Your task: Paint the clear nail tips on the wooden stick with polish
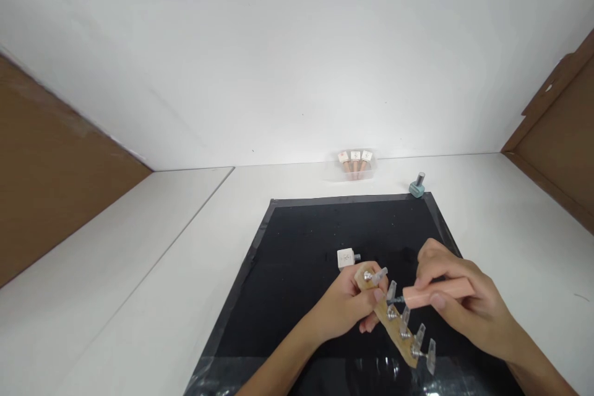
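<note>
My left hand [352,302] is closed around the upper end of a tan wooden strip [394,329]. Several clear false nails [404,320] stand on silver spring-like holders along the strip, which slants down to the right. Between the fingers of my right hand [468,303] is a nail polish brush with a long pink handle [439,292]. Its dark bristle end points left, close to one of the upper false nails; whether it touches cannot be told. A small white square bottle [346,258] with a dark neck lies just beyond my left hand.
Under the hands lies a black mat [297,260] with taped edges on a white table [185,272]. At the back, a clear tray [364,175] holds several pink-handled bottles with white bases. A teal bottle with a silver cap [417,187] stands by the mat's far right corner.
</note>
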A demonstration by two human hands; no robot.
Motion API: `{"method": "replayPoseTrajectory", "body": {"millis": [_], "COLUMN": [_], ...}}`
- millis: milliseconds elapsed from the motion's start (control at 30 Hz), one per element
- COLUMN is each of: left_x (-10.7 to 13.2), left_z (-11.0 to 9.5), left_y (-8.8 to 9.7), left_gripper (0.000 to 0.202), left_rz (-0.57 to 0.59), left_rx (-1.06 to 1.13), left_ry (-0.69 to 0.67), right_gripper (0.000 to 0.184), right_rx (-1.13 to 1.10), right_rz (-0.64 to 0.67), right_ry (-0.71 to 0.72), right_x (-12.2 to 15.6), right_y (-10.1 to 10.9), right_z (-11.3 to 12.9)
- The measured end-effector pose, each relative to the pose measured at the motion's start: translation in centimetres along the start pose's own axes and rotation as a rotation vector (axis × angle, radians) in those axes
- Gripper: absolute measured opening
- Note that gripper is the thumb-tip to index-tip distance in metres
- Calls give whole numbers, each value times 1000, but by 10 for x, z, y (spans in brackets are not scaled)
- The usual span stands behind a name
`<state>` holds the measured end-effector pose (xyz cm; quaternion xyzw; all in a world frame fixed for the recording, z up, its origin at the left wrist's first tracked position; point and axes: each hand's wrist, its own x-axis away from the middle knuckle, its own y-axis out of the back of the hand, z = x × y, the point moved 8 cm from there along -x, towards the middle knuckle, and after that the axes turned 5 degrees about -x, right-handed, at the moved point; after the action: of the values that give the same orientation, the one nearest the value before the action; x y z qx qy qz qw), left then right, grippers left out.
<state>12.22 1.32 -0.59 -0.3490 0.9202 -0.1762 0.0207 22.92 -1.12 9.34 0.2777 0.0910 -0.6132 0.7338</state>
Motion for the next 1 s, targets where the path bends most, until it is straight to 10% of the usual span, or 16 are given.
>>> {"method": "replayPoseTrajectory", "body": {"millis": [1000], "left_x": [9], "left_z": [-25], "left_y": [2], "left_gripper": [7], "left_rz": [-145], "left_rx": [-549], "left_ry": [-43], "right_gripper": [26], "right_rx": [26], "right_rz": [42], "right_ry": [-60], "right_x": [-2], "right_y": [-1], "right_z": [-4]}}
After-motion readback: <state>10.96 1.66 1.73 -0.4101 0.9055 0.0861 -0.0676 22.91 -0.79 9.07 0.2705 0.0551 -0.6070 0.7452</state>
